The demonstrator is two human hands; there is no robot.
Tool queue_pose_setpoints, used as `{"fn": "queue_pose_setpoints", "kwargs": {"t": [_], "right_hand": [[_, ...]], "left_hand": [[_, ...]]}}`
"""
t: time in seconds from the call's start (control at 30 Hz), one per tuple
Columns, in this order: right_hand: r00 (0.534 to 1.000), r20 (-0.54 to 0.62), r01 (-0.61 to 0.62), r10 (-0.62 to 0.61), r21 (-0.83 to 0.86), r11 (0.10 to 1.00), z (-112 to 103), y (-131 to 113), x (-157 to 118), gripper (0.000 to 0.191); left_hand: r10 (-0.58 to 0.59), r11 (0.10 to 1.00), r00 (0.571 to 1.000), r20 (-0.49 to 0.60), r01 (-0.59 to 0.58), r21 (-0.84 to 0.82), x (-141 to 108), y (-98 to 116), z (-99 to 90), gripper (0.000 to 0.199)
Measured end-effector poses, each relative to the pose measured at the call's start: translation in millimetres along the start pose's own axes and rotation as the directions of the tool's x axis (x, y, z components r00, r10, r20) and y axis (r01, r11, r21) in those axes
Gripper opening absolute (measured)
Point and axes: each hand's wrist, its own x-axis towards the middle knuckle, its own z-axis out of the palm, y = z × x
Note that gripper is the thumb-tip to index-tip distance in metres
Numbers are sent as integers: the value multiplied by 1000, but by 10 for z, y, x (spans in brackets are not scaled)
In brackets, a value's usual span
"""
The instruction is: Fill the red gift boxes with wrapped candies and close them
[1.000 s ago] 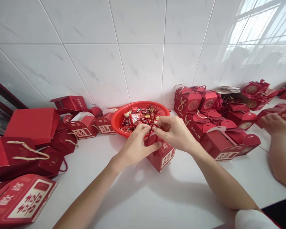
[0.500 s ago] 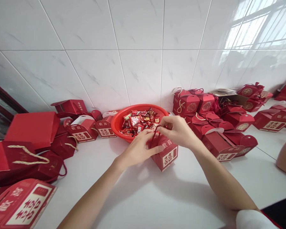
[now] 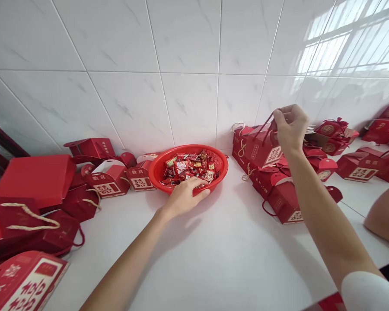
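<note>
My right hand [image 3: 291,125] pinches the dark red cord handle [image 3: 266,123] of a red gift box [image 3: 258,149] with a white double-happiness label. The box hangs over the cluster of boxes on the right; whether it touches those below, I cannot tell. My left hand [image 3: 185,196] is at the near rim of the red plastic basket [image 3: 156,181], thumb and fingers apart, with nothing held. Several wrapped candies [image 3: 181,166] lie heaped inside that basket. The left fingertips reach over the rim close to the candies.
Red gift boxes stand along the left, including a large plain one [image 3: 34,179] and a labelled one [image 3: 27,280] near the front. More boxes [image 3: 359,166] fill the right side. Behind the white tabletop [image 3: 214,255] rises a tiled wall [image 3: 188,108]. Another person's arm [image 3: 385,214] shows at the right edge.
My right hand has lifted the box by its cord from in front of the basket and carried it up to the right. My left hand has let go of the box and stayed by the basket.
</note>
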Motion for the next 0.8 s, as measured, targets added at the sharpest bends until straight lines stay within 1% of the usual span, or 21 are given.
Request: {"fn": "queue_pose_setpoints", "kwargs": {"t": [0.1, 0.17, 0.27, 0.33, 0.4, 0.53, 0.7, 0.8], "right_hand": [[997, -58, -61, 54, -130, 990, 53, 216, 141, 17], [989, -82, -139, 127, -176, 975, 93, 332, 157, 16], [968, -88, -248, 234, -228, 942, 153, 482, 123, 16], [961, -73, -278, 268, -254, 926, 190, 559, 100, 15], [960, -72, -280, 271, -267, 922, 224, 608, 93, 14], [962, -100, -273, 256, -253, 928, 281, 611, 90, 10], [967, -53, -255, 249, -232, 939, 308, 518, 38, 12], [970, -46, -242, 239, -247, 938, 319, 484, -2, 14]], "left_hand": [[-11, 1000, 1000, -1, 11, -8, -1, 11, -3, 33], [-23, 1000, 1000, -8, 23, 5, -2, 9, 2, 34], [-25, 1000, 1000, -12, 25, 18, -2, 1, 18, 34], [-26, 999, 1000, -10, 26, 23, -1, 0, 26, 34], [-30, 999, 1000, -10, 30, 35, -1, 5, 30, 33], [-33, 998, 999, -12, 33, 62, -7, 19, 33, 33], [-30, 997, 999, -9, 31, 67, -10, 5, 41, 34], [-26, 997, 1000, -9, 26, 75, -8, -8, 45, 34]]}}
